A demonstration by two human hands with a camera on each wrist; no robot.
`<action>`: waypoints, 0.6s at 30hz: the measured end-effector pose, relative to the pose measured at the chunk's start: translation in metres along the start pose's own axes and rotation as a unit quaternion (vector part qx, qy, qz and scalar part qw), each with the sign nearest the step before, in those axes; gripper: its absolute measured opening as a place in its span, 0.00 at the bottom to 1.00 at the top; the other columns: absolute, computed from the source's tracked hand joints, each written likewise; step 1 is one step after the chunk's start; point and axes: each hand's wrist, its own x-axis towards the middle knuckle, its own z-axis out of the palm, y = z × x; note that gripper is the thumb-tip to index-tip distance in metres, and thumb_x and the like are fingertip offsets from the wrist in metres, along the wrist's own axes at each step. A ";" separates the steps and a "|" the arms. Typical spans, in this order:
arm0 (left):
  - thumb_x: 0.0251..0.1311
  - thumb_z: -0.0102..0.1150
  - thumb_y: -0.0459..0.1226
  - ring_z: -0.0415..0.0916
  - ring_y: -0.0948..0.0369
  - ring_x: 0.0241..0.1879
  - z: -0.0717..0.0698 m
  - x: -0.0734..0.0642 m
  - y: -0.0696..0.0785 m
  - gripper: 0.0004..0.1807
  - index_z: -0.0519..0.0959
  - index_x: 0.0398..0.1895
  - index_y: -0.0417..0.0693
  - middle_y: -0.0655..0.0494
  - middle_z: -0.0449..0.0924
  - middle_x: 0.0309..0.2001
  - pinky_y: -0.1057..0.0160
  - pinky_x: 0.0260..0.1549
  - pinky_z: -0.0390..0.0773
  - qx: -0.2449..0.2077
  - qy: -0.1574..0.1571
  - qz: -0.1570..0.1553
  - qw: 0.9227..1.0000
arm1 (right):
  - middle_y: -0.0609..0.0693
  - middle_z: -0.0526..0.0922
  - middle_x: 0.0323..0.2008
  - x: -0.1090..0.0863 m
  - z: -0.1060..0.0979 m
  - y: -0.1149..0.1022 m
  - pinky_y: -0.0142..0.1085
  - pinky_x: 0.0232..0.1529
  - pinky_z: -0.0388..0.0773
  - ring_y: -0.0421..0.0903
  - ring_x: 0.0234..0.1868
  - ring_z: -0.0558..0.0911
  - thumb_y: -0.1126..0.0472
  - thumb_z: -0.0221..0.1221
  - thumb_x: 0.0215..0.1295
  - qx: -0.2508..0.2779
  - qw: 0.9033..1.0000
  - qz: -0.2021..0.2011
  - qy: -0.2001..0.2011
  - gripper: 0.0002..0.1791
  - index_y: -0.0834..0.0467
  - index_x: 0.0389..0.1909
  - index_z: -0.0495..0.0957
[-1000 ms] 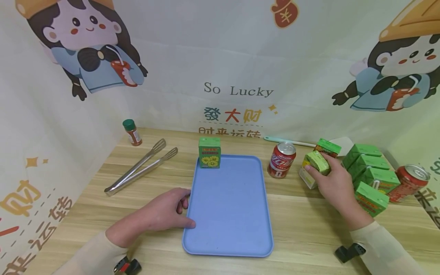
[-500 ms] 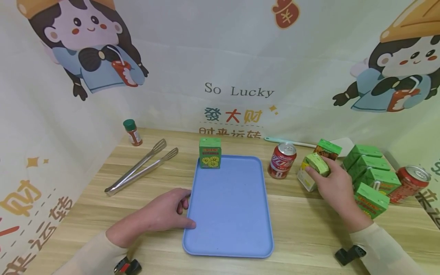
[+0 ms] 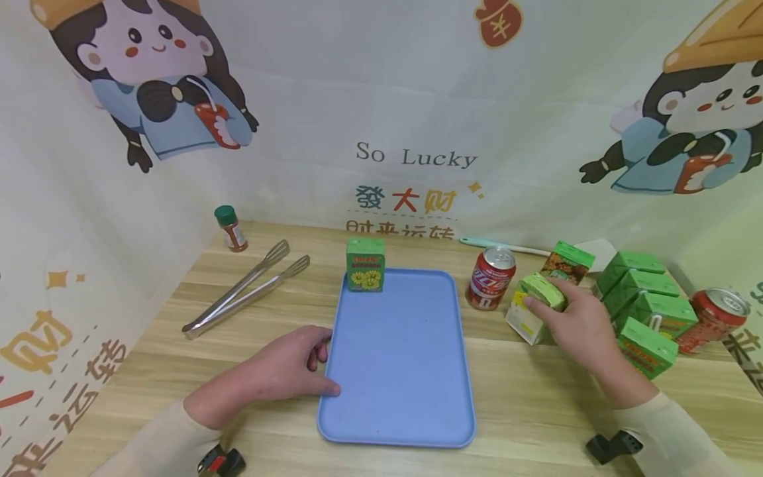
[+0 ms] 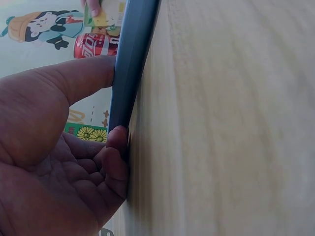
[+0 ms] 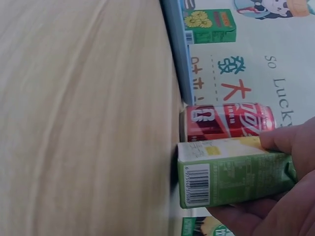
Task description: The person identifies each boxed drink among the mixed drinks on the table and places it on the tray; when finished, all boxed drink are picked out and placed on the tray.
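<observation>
My right hand (image 3: pixel 578 326) grips a pale green and yellow drink carton (image 3: pixel 526 319) between thumb and fingers, just over the wooden table. In the right wrist view the carton (image 5: pixel 231 174) shows a barcode and stands close beside a red soda can (image 5: pixel 224 122). At the left edge of a blue tray (image 3: pixel 396 364), my left hand (image 3: pixel 286 364) holds the rim. The left wrist view has its thumb on top of the tray (image 4: pixel 132 64), with curled fingertips (image 4: pixel 117 137) against the edge. A green drink carton (image 3: pixel 366 268) with yellow flowers stands on the tray's far left corner.
Right of the tray stands the red soda can (image 3: pixel 491 278). Several green cartons (image 3: pixel 646 308) and another red can (image 3: pixel 715 318) crowd the right side, with a brown-and-green carton (image 3: pixel 566 262) and a spatula (image 3: pixel 507 246) behind. Metal tongs (image 3: pixel 244 288) and a spice jar (image 3: pixel 230 229) are left.
The right hand has brought the pale green and yellow carton slightly left and nearer to me, away from the brown-and-green carton. The left hand has stayed on the tray rim.
</observation>
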 end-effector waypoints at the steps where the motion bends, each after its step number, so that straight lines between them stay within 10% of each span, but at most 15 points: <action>1: 0.51 0.89 0.46 0.74 0.59 0.36 0.000 0.000 0.000 0.41 0.79 0.62 0.34 0.57 0.77 0.39 0.61 0.35 0.77 0.000 0.001 -0.002 1.000 | 0.72 0.87 0.53 0.000 -0.001 -0.001 0.42 0.34 0.75 0.55 0.39 0.83 0.42 0.66 0.80 -0.001 1.000 -0.004 -0.005 0.41 0.70 0.78 0.72; 18: 0.52 0.89 0.47 0.74 0.60 0.37 -0.001 -0.001 -0.003 0.45 0.77 0.67 0.32 0.58 0.77 0.39 0.61 0.37 0.77 0.003 0.001 0.004 1.000 | 0.57 0.89 0.42 -0.015 -0.007 -0.024 0.40 0.26 0.74 0.47 0.29 0.77 0.42 0.68 0.79 0.039 0.996 -0.018 -0.074 0.39 0.63 0.78 0.74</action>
